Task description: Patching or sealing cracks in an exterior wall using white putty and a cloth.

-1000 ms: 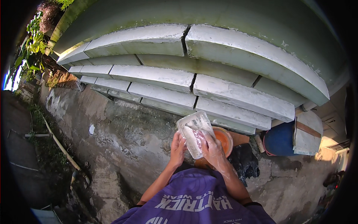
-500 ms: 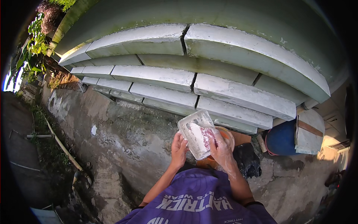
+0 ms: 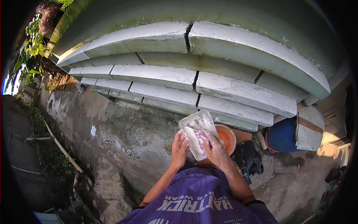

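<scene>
Gripping the clear plastic container (image 3: pixel 197 130) with both left hand (image 3: pixel 179 149) and right hand (image 3: pixel 214 149), you're mid-scrub; next, rinse over the orange basin (image 3: pixel 227 137).

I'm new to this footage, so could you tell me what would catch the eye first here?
At centre, both hands, the left hand and the right hand, hold up a clear plastic container over an orange bowl. Behind them runs a pale stepped concrete wall, and a blue barrel stands at right.
</scene>
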Available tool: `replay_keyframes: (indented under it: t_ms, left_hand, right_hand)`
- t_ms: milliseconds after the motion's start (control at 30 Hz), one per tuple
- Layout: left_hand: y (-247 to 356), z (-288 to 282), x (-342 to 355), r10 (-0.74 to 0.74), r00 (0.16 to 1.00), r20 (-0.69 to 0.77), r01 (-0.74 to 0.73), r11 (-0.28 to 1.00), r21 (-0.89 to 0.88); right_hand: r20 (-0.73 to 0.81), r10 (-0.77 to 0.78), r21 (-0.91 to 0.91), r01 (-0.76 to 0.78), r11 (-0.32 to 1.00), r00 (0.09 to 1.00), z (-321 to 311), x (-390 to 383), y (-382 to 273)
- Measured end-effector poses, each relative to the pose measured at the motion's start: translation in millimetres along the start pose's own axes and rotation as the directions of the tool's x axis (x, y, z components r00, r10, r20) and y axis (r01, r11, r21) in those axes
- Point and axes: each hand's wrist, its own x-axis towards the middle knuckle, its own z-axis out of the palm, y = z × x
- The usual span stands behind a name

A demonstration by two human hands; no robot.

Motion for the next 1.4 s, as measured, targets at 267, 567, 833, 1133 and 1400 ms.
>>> replay_keyframes:
  t_ms: [267, 567, 833, 1133, 1400]
  left_hand:
    - [2.9, -12.6, 4.7, 0.022, 1.0, 0.004, -0.022, 1.0, -0.003]
    - [-1.5, -27.2, 9.7, -0.075, 0.997, 0.018, 0.075, 0.997, 0.024]
    - [-16.0, -45.1, 13.9, -0.172, 0.982, -0.072, 0.168, 0.984, -0.059]
    - [-10.5, -46.2, 9.2, -0.203, 0.966, -0.159, 0.189, 0.977, -0.101]
    - [-4.1, -56.7, 10.5, -0.195, 0.966, -0.17, 0.191, 0.981, -0.038]
  right_hand:
    - [-0.09, 0.077, -0.028, -0.08, 0.996, 0.993, 27.7, 0.1, -1.1]
    - [-0.142, 0.093, -0.018, -0.096, 0.995, 0.985, 44.2, 7.6, 0.5]
    - [-0.078, 0.168, -0.007, -0.169, 0.986, 0.983, 45.7, 4.1, 5.8]
    - [-0.21, 0.269, 0.056, -0.263, 0.963, 0.94, 36.4, 1.0, 2.7]
    - [-0.415, 0.191, -0.073, -0.242, 0.967, 0.889, 7.0, 0.3, 12.4]
